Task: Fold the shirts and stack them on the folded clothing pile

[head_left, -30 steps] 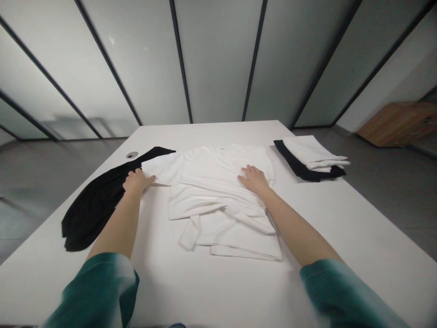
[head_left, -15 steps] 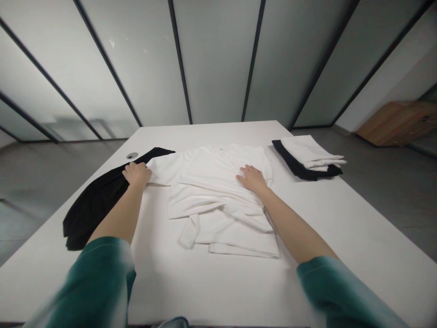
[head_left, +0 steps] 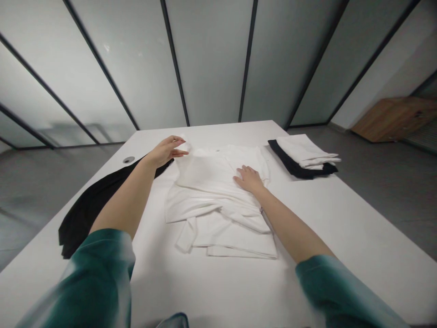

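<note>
A white shirt lies spread on the table, its lower part rumpled, with folded white cloth showing at its near end. My left hand is raised at the shirt's upper left, with the sleeve lifted at its fingers. The thumb stands a little away from the other fingers, and the exact grip is partly hidden. Flat on the right side of the shirt rests my right hand, fingers spread, pressing on the fabric. Under my left forearm lies a black garment.
A stack of folded clothes, a white one over a black one, sits at the table's right edge. A round grommet is set in the white table at left. Frosted glass panels stand behind.
My left hand has moved right and up from beside the black garment, bringing the shirt's left sleeve inward. My right hand stays on the shirt. The view has shifted slightly.
</note>
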Motion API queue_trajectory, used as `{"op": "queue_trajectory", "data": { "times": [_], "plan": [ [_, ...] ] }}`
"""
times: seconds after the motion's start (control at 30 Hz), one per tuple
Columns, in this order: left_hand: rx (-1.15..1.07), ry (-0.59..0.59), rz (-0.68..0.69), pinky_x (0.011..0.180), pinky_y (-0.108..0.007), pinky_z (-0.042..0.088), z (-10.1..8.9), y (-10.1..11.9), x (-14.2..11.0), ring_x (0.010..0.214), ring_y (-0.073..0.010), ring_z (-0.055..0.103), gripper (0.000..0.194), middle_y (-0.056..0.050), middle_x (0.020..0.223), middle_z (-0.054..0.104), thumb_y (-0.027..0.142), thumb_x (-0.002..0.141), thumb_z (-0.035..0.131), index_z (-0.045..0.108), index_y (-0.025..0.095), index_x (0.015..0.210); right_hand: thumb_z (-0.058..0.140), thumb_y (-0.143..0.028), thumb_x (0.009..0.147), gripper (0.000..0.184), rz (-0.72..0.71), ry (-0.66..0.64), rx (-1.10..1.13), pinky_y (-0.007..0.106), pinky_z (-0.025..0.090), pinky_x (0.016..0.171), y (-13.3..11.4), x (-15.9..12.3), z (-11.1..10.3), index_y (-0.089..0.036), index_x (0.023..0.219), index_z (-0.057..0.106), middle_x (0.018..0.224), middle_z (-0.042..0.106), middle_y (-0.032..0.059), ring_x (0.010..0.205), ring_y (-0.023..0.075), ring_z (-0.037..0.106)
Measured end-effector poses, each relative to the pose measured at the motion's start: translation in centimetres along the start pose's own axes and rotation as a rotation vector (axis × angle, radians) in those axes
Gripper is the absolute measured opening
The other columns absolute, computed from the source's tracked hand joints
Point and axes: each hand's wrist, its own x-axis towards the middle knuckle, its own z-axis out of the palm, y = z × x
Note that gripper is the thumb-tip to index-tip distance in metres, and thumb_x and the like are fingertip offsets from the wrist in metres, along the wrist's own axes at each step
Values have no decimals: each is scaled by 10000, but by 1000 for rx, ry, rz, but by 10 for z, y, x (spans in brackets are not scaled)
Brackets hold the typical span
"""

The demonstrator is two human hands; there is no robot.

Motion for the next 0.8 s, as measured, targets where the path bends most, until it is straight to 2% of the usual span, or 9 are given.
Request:
{"op": "queue_trajectory", "data": {
  "times": [0.07, 0.13, 0.27, 0.37, 0.47, 0.53, 0.6, 0.7, 0.8],
  "plan": [
    [-149, -81, 40, 865, -375, 545, 15, -3, 3, 953, -215, 712, 377, -76, 1170, 667, 462, 770, 677, 591, 213, 1039, 410, -467, 988, 543, -1, 0, 2, 445, 326, 1132, 0, 0, 0, -198, 1451, 501, 1564, 408, 139, 1428, 305, 373],
    [-136, -32, 28, 894, -390, 534, 26, -15, 4, 976, -221, 711, 373, -90, 1186, 674, 476, 776, 650, 599, 205, 1028, 411, -465, 987, 548, 0, -5, 4, 449, 326, 1131, -1, 0, -1, -189, 1453, 499, 1565, 403, 148, 1430, 309, 369],
    [309, 44, -59, 932, -405, 518, 42, -58, -11, 1029, -265, 682, 343, -121, 1104, 717, 455, 767, 631, 661, 176, 963, 419, -466, 983, 547, 3, -15, 10, 457, 329, 1128, -2, 0, -3, -194, 1451, 499, 1566, 400, 149, 1427, 313, 372],
    [643, -87, -20, 1035, -390, 465, 53, -86, -38, 1217, -289, 602, 469, -133, 1314, 649, 472, 811, 600, 664, 179, 1172, 423, -467, 982, 539, 0, -11, 9, 461, 334, 1121, -2, 0, -4, -201, 1443, 505, 1561, 406, 150, 1420, 312, 381],
    [924, -257, 46, 1180, -400, 299, 58, -101, -66, 1452, -275, 368, 599, -121, 1562, 422, 507, 905, 484, 531, 185, 1408, 420, -468, 980, 542, -3, -7, 12, 462, 333, 1120, -2, 0, -3, -196, 1441, 508, 1558, 408, 154, 1419, 317, 380],
    [1066, -305, 49, 1213, -420, 217, 56, -104, -78, 1506, -259, 254, 616, -101, 1625, 302, 509, 952, 399, 449, 200, 1482, 418, -467, 979, 541, -3, -5, 13, 463, 332, 1119, -2, 0, -3, -198, 1439, 509, 1558, 410, 151, 1418, 319, 379],
    [1143, -305, 22, 1213, -436, 204, 51, -100, -83, 1509, -244, 246, 595, -87, 1635, 277, 493, 981, 334, 418, 218, 1503, 415, -467, 980, 537, -3, -4, 14, 464, 332, 1118, -2, 0, -3, -205, 1439, 509, 1557, 413, 146, 1418, 317, 379],
    [1215, -258, -47, 1196, -449, 227, 45, -88, -77, 1412, -248, 434, 551, -117, 1515, 490, 468, 1002, 275, 538, 195, 1401, 414, -473, 982, 541, -6, -6, 18, 461, 326, 1120, -2, -1, -3, -202, 1441, 505, 1557, 411, 149, 1422, 316, 372],
    [1282, -165, -113, 1127, -436, 333, 49, -75, -62, 1244, -281, 592, 564, -172, 1299, 661, 486, 991, 294, 617, 130, 1287, 416, -475, 983, 542, -6, -3, 19, 455, 325, 1121, -2, -1, -4, -200, 1441, 505, 1557, 411, 149, 1420, 313, 375]
  ]
}}
